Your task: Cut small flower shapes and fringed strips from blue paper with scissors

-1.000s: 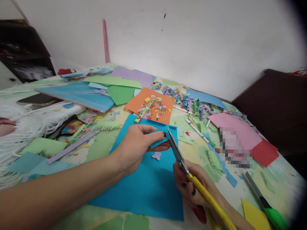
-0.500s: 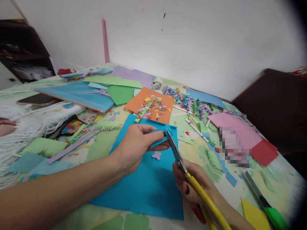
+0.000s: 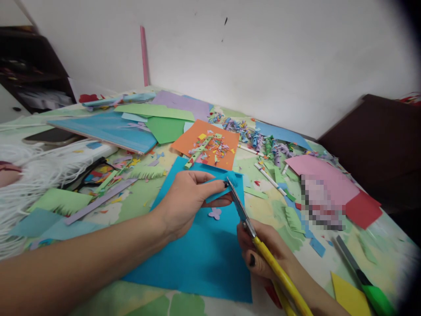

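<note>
where the head view looks down on my patterned tabletop [image 3: 130, 215], my left hand [image 3: 184, 197] reaches in from the left edge, its thumb and fingers pinching a small blue strip [image 3: 217, 195]. the strip is held above the far right corner of a larger blue sheet [image 3: 197, 263]. my right hand [image 3: 269, 237] is curled round the yellow handles of the scissors [image 3: 270, 260]; their blades point toward the far edge and lie almost together, tips at the strip's right end. whether they grip the paper i cannot tell at this distance.

on the blue sheet, near the strip, rests a purple flower-shaped cutout [image 3: 215, 213]. just beyond, toward the far edge, i note an orange sheet [image 3: 184, 142] strewn with paper scraps, a spotted green strip [image 3: 194, 159] lying across it and slightly over the blue sheet. toward the right edge lie a pink sheet [image 3: 315, 171] and a red sheet [image 3: 365, 210]; nearer, a yellow sheet [image 3: 350, 296] sits beside a green-handled tool [image 3: 378, 298], partly cut off by the frame. along the left edge, white cord [image 3: 49, 171] is heaped near a dark phone [image 3: 52, 136].
</note>
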Available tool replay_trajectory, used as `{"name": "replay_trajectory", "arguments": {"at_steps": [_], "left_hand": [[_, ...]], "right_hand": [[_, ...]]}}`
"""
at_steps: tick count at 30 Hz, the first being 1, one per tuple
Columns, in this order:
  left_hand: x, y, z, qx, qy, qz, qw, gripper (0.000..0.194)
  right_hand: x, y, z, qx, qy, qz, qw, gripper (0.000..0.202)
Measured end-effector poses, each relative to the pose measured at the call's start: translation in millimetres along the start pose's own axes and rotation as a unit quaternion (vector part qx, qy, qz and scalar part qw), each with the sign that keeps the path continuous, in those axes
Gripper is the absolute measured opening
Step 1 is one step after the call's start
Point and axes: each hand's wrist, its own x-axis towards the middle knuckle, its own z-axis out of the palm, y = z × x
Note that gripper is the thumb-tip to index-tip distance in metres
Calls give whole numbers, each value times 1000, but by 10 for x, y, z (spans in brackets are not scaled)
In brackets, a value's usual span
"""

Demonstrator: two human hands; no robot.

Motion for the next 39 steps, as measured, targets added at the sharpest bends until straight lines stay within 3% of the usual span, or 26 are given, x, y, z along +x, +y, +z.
{"name": "replay_trajectory", "arguments": {"at_steps": [13,23,39], "left_hand": [[-15,-3,-11,0,4,-4,1000,13],[-17,6,-19,-55,-36,-11,998,10],[-37,-1,7,-78,-27,-11,997,8]], "right_hand": [[-3,-30,15,2,-1,4,1000,37],[46,-52,-9,18,8,4,1000,44],[25,-38,-21,37,0,15,999,39]]}}
